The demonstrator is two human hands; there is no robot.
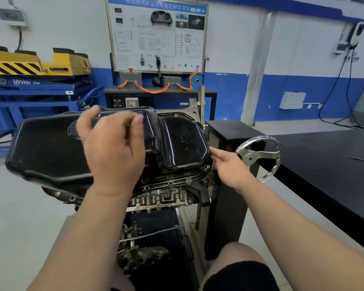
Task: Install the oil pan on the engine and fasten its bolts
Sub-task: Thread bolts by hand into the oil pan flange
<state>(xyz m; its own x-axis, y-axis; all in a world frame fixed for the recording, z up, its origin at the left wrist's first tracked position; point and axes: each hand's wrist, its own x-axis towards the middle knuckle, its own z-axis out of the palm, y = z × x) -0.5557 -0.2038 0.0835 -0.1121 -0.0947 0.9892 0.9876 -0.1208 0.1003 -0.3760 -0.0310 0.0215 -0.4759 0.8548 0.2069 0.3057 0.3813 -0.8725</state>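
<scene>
1. Long black-topped workbench [324,156]: stands to my right, just beyond the stand.
2. Black pressed-steel oil pan [51,148]: sump side up, lying over the engine. Its right end sits on the flange; its left end is tilted up and juts past the block.
3. Grey cast-metal engine [162,198]: mounted on a stand directly under the pan, its ribbed near edge showing below the pan's flange.
4. Silver spoked handwheel [259,158]: on the stand's black post, just right of the pan, untouched.
5. My left hand [114,148]: on top of the pan's middle hump, thumb spread left, fingers curled over the ridge and gripping it. The fingertips are motion-blurred.
6. My right hand [229,166]: fingers nearly straight, their tips pressing the pan's near right corner; it holds nothing.
7. Small silver bolt heads [188,181]: seated along the near flange, between my two wrists.
</scene>
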